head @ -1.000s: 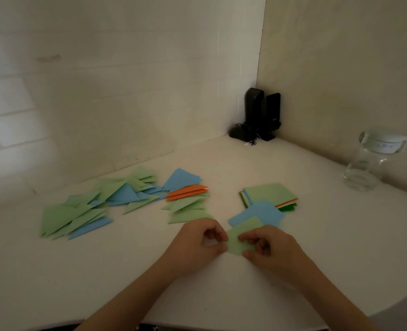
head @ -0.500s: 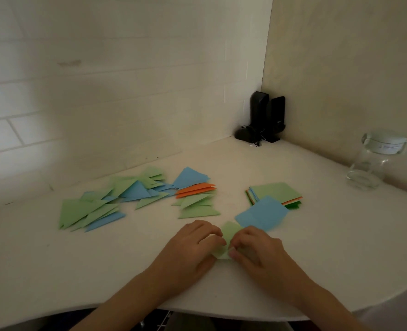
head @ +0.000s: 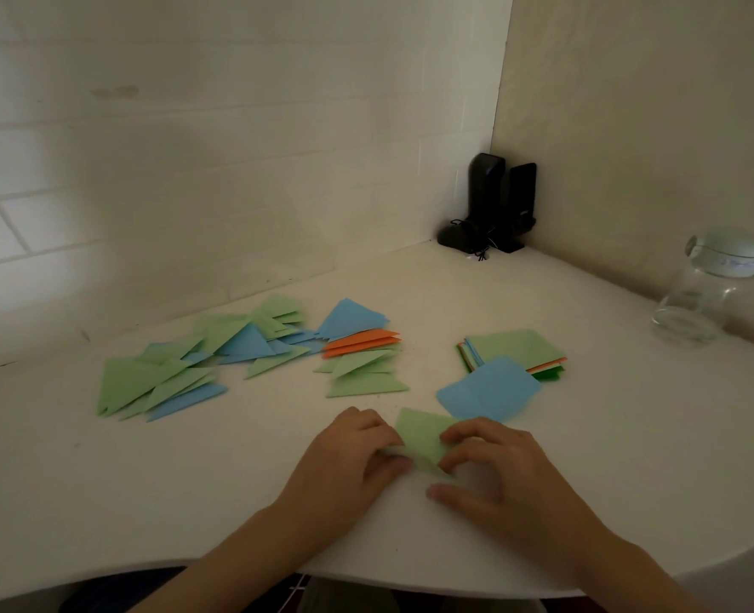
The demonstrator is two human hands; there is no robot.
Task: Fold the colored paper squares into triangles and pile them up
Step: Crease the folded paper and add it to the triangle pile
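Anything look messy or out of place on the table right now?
Yes: the folded triangles lie scattered in a loose spread, not a neat pile. One blue square sits askew, off the unfolded stack. Nothing looks spilled or torn.

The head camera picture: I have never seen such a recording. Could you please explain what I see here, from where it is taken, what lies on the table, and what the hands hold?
No machine here: a person wears one camera on the head, looking down at their own hands. The left hand and right hand press a green paper on the white table, folding it. Beside it lies a loose blue square, then a stack of unfolded squares. To the left lie the folded triangles, green, blue and orange. A glass jar stands at the right, and black devices in the corner.
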